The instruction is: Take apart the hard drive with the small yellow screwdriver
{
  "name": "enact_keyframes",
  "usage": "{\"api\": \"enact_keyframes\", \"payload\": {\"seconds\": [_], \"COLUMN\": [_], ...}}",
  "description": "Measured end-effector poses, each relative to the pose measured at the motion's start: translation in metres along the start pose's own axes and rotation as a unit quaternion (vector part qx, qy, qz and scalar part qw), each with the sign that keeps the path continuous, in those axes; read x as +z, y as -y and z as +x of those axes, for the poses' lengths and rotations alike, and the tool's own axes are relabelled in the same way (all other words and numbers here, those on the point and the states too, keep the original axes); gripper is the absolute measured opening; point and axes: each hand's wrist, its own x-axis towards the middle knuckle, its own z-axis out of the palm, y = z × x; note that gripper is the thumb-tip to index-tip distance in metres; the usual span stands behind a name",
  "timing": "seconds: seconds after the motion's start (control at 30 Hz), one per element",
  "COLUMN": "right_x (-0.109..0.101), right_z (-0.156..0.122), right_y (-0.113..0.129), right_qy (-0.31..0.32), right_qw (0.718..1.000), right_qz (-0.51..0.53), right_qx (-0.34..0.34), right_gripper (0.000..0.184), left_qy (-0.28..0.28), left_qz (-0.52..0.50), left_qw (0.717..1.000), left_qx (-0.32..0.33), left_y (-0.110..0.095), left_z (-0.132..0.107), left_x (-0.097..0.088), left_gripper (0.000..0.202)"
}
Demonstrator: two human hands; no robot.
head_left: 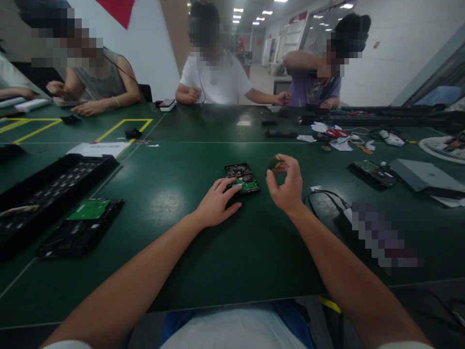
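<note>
A hard drive (pixel 242 177) lies circuit side up on the green table (pixel 203 242), its green board toward me. My left hand (pixel 217 202) rests on the table with its fingers on the drive's near left edge, holding it down. My right hand (pixel 286 184) is raised just right of the drive, its fingertips pinched round a small dark tool with a yellow band (pixel 274 163), which I take for a screwdriver handle; its tip is hidden.
Black trays (pixel 51 191) and another drive with a green board (pixel 89 211) lie at the left. A black cable (pixel 323 196) and a second drive (pixel 372 173) lie at the right. Three people sit across the table among tools and papers (pixel 337 135).
</note>
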Motion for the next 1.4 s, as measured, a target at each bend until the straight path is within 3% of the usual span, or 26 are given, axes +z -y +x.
{"api": "enact_keyframes", "payload": {"seconds": [0.83,1.4], "right_x": [0.0031,0.0030], "right_z": [-0.0011,-0.0014], "right_y": [-0.0007,0.0004], "right_qy": [-0.017,-0.020], "right_qw": [1.000,1.000], "right_qz": [0.002,-0.009], "right_qx": [0.017,0.014], "right_gripper": [0.056,0.055], "left_qy": [-0.010,0.011], "left_qz": [0.005,-0.001], "left_qw": [1.000,1.000], "left_qx": [0.009,0.006], "left_y": [-0.0037,-0.0035], "left_z": [0.0008,0.0011], "left_x": [-0.0037,-0.0048], "left_gripper": [0.045,0.049]}}
